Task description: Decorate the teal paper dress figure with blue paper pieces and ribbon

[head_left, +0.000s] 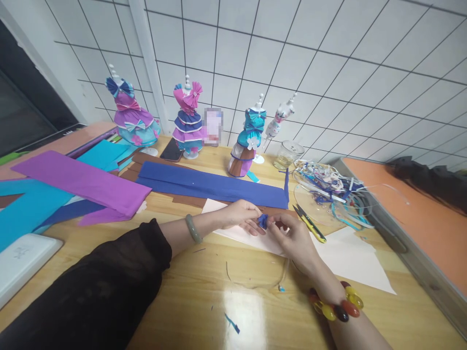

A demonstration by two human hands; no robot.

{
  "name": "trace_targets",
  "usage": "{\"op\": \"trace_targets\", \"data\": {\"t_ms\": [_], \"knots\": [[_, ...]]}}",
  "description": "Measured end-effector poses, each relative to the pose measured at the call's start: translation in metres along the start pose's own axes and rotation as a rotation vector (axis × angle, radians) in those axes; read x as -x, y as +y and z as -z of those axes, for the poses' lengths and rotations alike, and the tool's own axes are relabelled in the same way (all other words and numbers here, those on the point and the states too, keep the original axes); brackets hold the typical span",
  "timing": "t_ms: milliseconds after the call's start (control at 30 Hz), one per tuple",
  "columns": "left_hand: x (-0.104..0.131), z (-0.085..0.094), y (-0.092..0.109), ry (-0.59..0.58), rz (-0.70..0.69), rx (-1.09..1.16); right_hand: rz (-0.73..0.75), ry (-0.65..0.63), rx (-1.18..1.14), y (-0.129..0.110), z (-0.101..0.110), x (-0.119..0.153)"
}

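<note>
Between my two hands is a small crumpled piece of dark blue paper (262,221). My left hand (241,216) pinches its left side, with a green bangle on the wrist. On its other side my right hand (292,238) grips it between thumb and fingers; a beaded bracelet circles that wrist. Both hands are just above a sheet of white paper (350,257). Yellow-handled snips (310,224) lie right of my right hand. Behind my hands stretches a long folded strip of blue paper (215,184). A thin cord (255,287) lies in front.
Dressed miniature mannequins (134,116) stand along the tiled wall, beside a bare white one (280,116). Purple paper (83,182) and turquoise paper (32,209) lie left, near a white box-like device (27,262). A glass (288,154) and a heap of paper scraps (328,182) are at the right.
</note>
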State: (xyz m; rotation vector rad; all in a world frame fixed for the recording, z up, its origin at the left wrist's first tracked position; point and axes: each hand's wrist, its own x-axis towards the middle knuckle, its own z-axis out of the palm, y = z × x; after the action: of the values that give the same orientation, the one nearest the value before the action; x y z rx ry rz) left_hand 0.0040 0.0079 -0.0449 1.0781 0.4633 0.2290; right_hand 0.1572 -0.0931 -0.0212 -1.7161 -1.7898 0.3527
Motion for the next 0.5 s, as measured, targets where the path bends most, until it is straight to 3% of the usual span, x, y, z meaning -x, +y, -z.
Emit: {"op": "trace_targets", "data": {"t_ms": [200, 500], "knots": [[0.0013, -0.0001, 0.0012, 0.005, -0.005, -0.024, 0.008, -0.013, 0.09, -0.0044, -0.0004, 0.0003], [-0.0004, 0.0005, -0.0005, -0.006, -0.005, 0.009, -0.003, 0.015, 0.027, 0.001, -0.0002, -0.0003]]}}
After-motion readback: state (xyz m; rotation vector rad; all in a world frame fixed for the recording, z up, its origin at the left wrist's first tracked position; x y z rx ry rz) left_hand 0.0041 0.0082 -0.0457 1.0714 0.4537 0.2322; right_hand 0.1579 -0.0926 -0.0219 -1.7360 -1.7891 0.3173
